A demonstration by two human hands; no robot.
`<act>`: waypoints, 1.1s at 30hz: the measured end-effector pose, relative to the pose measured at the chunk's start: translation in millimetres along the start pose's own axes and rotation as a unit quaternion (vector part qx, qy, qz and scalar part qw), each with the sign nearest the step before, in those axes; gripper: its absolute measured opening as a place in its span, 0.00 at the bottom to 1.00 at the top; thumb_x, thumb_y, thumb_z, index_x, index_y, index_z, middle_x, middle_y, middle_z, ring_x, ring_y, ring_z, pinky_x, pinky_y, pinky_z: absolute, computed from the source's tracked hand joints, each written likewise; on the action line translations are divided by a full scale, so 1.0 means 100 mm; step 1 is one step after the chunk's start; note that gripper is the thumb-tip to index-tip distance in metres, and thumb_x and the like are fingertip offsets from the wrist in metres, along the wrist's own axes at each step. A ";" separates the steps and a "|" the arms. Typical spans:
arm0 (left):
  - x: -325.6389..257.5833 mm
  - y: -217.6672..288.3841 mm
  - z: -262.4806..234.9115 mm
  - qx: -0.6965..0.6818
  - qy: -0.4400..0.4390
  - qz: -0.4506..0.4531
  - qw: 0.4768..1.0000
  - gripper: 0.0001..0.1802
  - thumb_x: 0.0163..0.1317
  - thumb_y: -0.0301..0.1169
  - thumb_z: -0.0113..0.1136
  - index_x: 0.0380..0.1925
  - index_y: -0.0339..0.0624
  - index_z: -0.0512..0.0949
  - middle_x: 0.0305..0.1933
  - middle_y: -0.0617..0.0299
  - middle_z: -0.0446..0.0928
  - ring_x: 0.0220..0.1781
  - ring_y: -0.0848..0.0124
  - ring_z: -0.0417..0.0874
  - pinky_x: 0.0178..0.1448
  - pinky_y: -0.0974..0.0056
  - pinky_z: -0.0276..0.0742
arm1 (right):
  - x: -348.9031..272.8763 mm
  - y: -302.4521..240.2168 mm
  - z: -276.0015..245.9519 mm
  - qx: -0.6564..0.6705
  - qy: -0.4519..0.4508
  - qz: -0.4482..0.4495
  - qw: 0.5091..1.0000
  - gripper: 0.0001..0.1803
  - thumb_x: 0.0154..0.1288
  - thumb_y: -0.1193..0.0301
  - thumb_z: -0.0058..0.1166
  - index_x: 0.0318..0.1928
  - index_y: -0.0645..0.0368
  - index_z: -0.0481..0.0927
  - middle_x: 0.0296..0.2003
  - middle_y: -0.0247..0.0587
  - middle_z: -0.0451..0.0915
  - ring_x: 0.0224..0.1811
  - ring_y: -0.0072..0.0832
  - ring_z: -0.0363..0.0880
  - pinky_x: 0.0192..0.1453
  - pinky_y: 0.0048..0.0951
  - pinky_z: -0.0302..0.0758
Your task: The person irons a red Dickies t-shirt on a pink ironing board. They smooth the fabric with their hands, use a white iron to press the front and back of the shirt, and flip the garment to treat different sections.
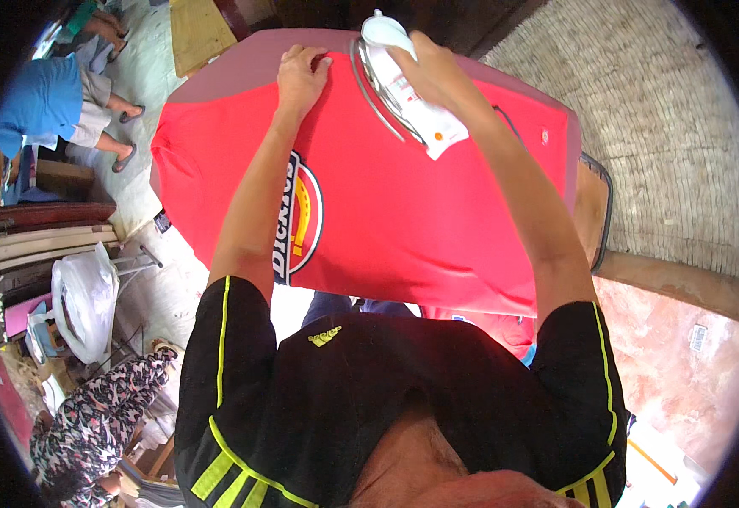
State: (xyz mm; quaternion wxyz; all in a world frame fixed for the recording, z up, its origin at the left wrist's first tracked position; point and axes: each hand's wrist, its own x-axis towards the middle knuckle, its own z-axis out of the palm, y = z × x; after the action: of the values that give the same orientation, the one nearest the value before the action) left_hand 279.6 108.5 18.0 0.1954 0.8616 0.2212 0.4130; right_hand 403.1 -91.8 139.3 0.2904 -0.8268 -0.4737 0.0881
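A bright red T-shirt [403, 220] with a large printed emblem lies spread over a padded ironing board [255, 52]. At the shirt's far edge, my left hand [301, 80] has its fingers bent together on the fabric, pinching it. To the right of it, my right hand [430, 74] is wrapped around the handle of a white clothes iron [420, 118]. The iron is tilted, and its metal soleplate edge shows on the left side. My palm covers part of the handle. I cannot tell whether the soleplate touches the shirt.
A woven mat wall [632, 127] stands on the right, above a pinkish wall [674, 347]. On the left are a person in a blue shirt [43, 102], a plastic-wrapped bundle [85, 300], stacked boards [43, 241] and a person in patterned clothes [102, 423].
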 end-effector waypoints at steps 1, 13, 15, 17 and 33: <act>-0.01 -0.03 0.00 -0.004 0.006 0.001 1.000 0.11 0.57 0.36 0.66 0.39 0.45 0.85 0.37 0.52 0.79 0.43 0.52 0.79 0.49 0.52 0.77 | -0.10 -0.01 -0.01 0.017 -0.007 -0.011 1.000 0.26 0.74 0.51 0.46 0.47 0.67 0.73 0.37 0.64 0.80 0.40 0.53 0.81 0.46 0.46 0.75; -0.12 -1.11 -1.44 0.368 -0.026 -0.061 0.927 0.31 0.57 0.53 0.65 0.57 0.52 0.74 0.60 0.52 0.73 0.63 0.52 0.71 0.58 0.38 0.68 | -0.10 -0.18 0.01 0.007 0.024 -0.036 0.999 0.22 0.71 0.55 0.51 0.45 0.65 0.72 0.34 0.65 0.81 0.40 0.59 0.82 0.44 0.51 0.75; -0.20 -1.35 -1.85 0.435 -0.027 -0.162 0.885 0.34 0.53 0.64 0.63 0.48 0.49 0.77 0.50 0.54 0.80 0.50 0.52 0.81 0.49 0.39 0.70 | -0.17 -0.15 -0.08 0.008 0.004 -0.055 0.998 0.21 0.71 0.55 0.52 0.45 0.63 0.73 0.33 0.64 0.81 0.40 0.59 0.82 0.43 0.51 0.75; -0.27 -1.51 -2.13 0.392 -0.099 -0.257 0.878 0.33 0.56 0.66 0.61 0.38 0.45 0.79 0.39 0.56 0.84 0.40 0.53 0.85 0.44 0.44 0.73 | -0.06 -0.20 -0.09 0.000 -0.022 -0.103 0.994 0.20 0.69 0.54 0.54 0.45 0.60 0.74 0.32 0.62 0.82 0.39 0.59 0.82 0.40 0.50 0.76; -0.33 -1.91 -1.98 -0.154 -0.016 -0.331 0.931 0.29 0.67 0.51 0.56 0.52 0.34 0.80 0.49 0.50 0.83 0.49 0.63 0.84 0.54 0.59 0.76 | 0.90 -1.26 0.72 -0.145 -0.153 -0.335 0.918 0.15 0.68 0.61 0.59 0.45 0.59 0.77 0.31 0.52 0.83 0.33 0.48 0.85 0.33 0.38 0.79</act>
State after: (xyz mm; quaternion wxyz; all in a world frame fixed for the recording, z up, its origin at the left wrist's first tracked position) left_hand 60.7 278.6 13.2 0.4553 0.7050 0.4243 0.3400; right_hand 329.1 59.8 163.4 0.1037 -0.6289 -0.7694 0.0413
